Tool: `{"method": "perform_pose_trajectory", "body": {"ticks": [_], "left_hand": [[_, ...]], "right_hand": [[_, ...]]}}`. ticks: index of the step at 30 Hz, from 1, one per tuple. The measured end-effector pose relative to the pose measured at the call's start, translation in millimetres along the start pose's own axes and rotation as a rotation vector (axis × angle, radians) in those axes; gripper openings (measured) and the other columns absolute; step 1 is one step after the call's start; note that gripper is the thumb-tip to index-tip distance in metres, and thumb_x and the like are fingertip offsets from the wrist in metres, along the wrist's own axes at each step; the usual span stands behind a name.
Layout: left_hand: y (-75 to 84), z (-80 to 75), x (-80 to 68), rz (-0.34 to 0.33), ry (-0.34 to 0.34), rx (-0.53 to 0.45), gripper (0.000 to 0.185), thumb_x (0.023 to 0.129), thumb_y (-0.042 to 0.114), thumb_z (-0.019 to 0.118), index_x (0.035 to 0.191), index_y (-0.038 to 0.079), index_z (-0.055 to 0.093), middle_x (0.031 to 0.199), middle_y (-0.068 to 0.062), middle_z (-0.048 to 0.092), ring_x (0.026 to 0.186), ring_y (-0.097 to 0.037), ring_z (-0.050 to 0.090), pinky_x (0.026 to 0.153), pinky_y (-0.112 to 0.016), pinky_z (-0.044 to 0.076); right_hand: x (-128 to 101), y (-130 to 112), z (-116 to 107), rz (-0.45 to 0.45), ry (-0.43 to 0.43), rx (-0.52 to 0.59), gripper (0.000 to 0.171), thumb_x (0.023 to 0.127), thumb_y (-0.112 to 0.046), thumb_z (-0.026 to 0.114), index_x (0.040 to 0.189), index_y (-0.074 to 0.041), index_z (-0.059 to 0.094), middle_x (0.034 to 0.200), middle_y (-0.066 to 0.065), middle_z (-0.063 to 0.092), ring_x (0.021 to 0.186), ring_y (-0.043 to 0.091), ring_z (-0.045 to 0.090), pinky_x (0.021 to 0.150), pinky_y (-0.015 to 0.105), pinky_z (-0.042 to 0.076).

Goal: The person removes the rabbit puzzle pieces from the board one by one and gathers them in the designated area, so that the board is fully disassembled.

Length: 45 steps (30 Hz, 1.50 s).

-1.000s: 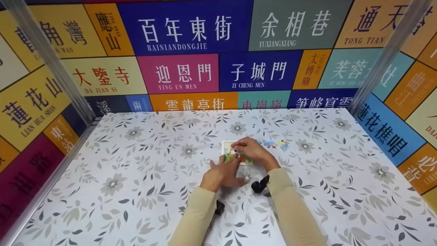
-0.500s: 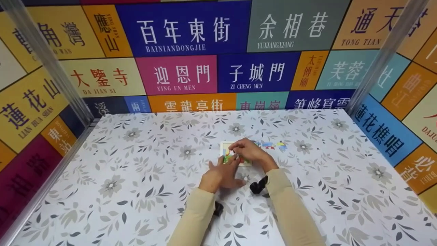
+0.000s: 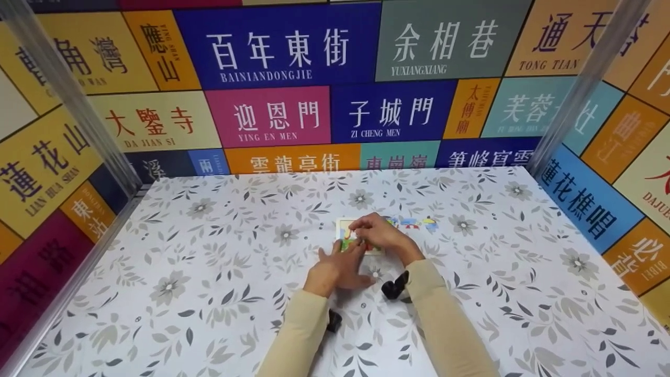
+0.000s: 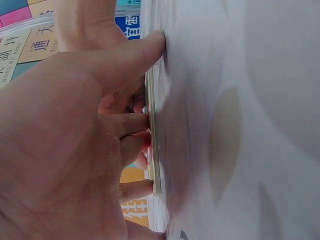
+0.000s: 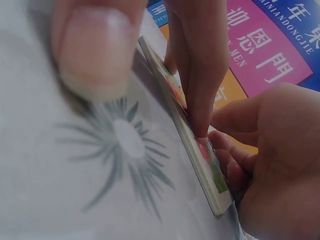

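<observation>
A small jigsaw puzzle board (image 3: 340, 224) with a pale frame and a colourful picture lies flat on the table. My left hand (image 3: 337, 269) rests its outstretched fingertips on the board's near part, its thumb touching the cloth. In the left wrist view those fingers meet the thin edge of the board (image 4: 154, 150). Over the board's upper right, my right hand (image 3: 384, 233) has its fingers curled, pinching a puzzle piece that the fingertips mostly hide. The right wrist view shows this hand (image 5: 285, 160) low against the board's far side.
Several loose coloured puzzle pieces (image 3: 430, 224) lie just right of the board. A white cloth with grey flowers covers the table (image 3: 172, 285). Panels with large Chinese lettering (image 3: 282, 44) stand behind and along both sides. Black wrist devices (image 3: 395, 285) sit under both sleeves.
The right fingertips have shifted very slightly over the board. My left hand keeps its place on it. The whole head view has drifted slightly.
</observation>
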State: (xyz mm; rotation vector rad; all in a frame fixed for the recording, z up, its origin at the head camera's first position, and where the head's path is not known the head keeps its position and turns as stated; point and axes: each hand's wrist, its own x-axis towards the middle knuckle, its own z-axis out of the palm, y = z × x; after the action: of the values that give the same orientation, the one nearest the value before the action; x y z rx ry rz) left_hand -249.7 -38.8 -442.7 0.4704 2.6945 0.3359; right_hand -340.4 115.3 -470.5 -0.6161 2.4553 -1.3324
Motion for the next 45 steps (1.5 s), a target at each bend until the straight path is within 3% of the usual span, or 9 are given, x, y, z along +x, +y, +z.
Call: {"method": "perform_pose_trajectory", "body": {"ticks": [7, 10, 17, 25, 28, 33, 38, 41, 45], "left_hand": [[1.6, -0.5, -1.6, -0.002, 0.005, -0.010, 0.087, 0.092, 0.058, 0.061, 0.162, 0.024, 0.020, 0.170, 0.005, 0.014, 0.157, -0.037, 0.012, 0.118, -0.073, 0.011], [2.3, -0.8, -1.9, -0.002, 0.011, -0.003, 0.087, 0.092, 0.058, 0.061, 0.161, 0.024, 0.021, 0.170, 0.005, 0.015, 0.156, -0.037, 0.013, 0.118, -0.074, 0.012], [3.1, 1.5, -1.4, -0.008, 0.001, 0.006, 0.085, 0.093, 0.057, 0.059, 0.162, 0.023, 0.021, 0.170, 0.004, 0.015, 0.157, -0.035, 0.012, 0.118, -0.074, 0.014], [3.8, 2.2, -0.4, -0.005, -0.011, -0.007, 0.085, 0.094, 0.056, 0.059, 0.162, 0.024, 0.019, 0.170, 0.003, 0.014, 0.157, -0.036, 0.011, 0.118, -0.074, 0.013], [3.4, 1.4, -0.9, -0.006, -0.015, 0.007, 0.086, 0.094, 0.056, 0.058, 0.162, 0.024, 0.018, 0.170, 0.004, 0.014, 0.157, -0.036, 0.011, 0.117, -0.074, 0.013], [0.8, 0.4, -2.1, -0.006, -0.003, 0.018, 0.084, 0.093, 0.056, 0.059, 0.161, 0.024, 0.022, 0.170, 0.004, 0.016, 0.157, -0.037, 0.013, 0.117, -0.074, 0.015], [0.7, 1.5, -2.6, -0.003, -0.004, 0.012, 0.086, 0.094, 0.057, 0.058, 0.162, 0.022, 0.018, 0.170, 0.004, 0.014, 0.157, -0.037, 0.011, 0.117, -0.074, 0.014], [1.7, 1.6, -2.6, -0.004, -0.001, 0.003, 0.087, 0.093, 0.057, 0.058, 0.162, 0.023, 0.017, 0.170, 0.003, 0.013, 0.157, -0.036, 0.011, 0.117, -0.075, 0.013], [2.1, 0.9, -2.3, -0.008, 0.007, -0.008, 0.088, 0.092, 0.057, 0.060, 0.162, 0.023, 0.018, 0.170, 0.002, 0.014, 0.157, -0.036, 0.011, 0.117, -0.075, 0.014]], "right_hand": [[-2.1, -1.3, 1.1, 0.088, 0.065, 0.024, 0.027, 0.104, -0.010, 0.051, 0.124, -0.003, 0.066, 0.113, 0.018, 0.066, 0.085, 0.015, 0.060, 0.071, 0.025, 0.050], [-3.1, -1.1, 3.4, 0.126, 0.106, 0.071, 0.024, 0.103, -0.012, 0.054, 0.122, -0.005, 0.067, 0.113, 0.016, 0.067, 0.088, 0.015, 0.062, 0.070, 0.025, 0.051], [-3.3, 0.4, 9.4, 0.073, 0.143, 0.125, 0.022, 0.098, -0.010, 0.062, 0.117, 0.000, 0.068, 0.096, 0.014, 0.070, 0.059, 0.009, 0.055, 0.052, 0.022, 0.048], [-3.3, -1.5, 13.3, 0.088, 0.206, 0.134, 0.015, 0.096, -0.007, 0.065, 0.109, -0.002, 0.071, 0.083, 0.005, 0.066, 0.049, 0.010, 0.050, 0.047, 0.023, 0.046], [-1.7, -4.6, 13.7, 0.093, 0.281, 0.154, 0.013, 0.096, -0.006, 0.065, 0.105, -0.002, 0.073, 0.084, 0.007, 0.069, 0.057, 0.010, 0.056, 0.053, 0.023, 0.048], [-1.2, -11.9, 12.0, 0.084, 0.406, 0.149, 0.012, 0.095, -0.008, 0.067, 0.103, -0.004, 0.075, 0.094, 0.011, 0.073, 0.083, 0.016, 0.066, 0.076, 0.025, 0.052], [-3.4, -10.5, 13.1, 0.087, 0.305, 0.091, 0.022, 0.098, -0.013, 0.065, 0.114, -0.002, 0.074, 0.105, 0.017, 0.073, 0.089, 0.020, 0.067, 0.078, 0.028, 0.054], [-4.4, -9.1, 14.7, 0.119, 0.253, 0.075, 0.023, 0.098, -0.017, 0.066, 0.114, -0.004, 0.074, 0.104, 0.015, 0.073, 0.076, 0.013, 0.063, 0.067, 0.025, 0.052], [-4.5, -10.1, 16.5, 0.161, 0.246, 0.112, 0.018, 0.096, -0.018, 0.068, 0.106, -0.006, 0.076, 0.089, 0.010, 0.071, 0.054, 0.010, 0.053, 0.051, 0.024, 0.047]]}}
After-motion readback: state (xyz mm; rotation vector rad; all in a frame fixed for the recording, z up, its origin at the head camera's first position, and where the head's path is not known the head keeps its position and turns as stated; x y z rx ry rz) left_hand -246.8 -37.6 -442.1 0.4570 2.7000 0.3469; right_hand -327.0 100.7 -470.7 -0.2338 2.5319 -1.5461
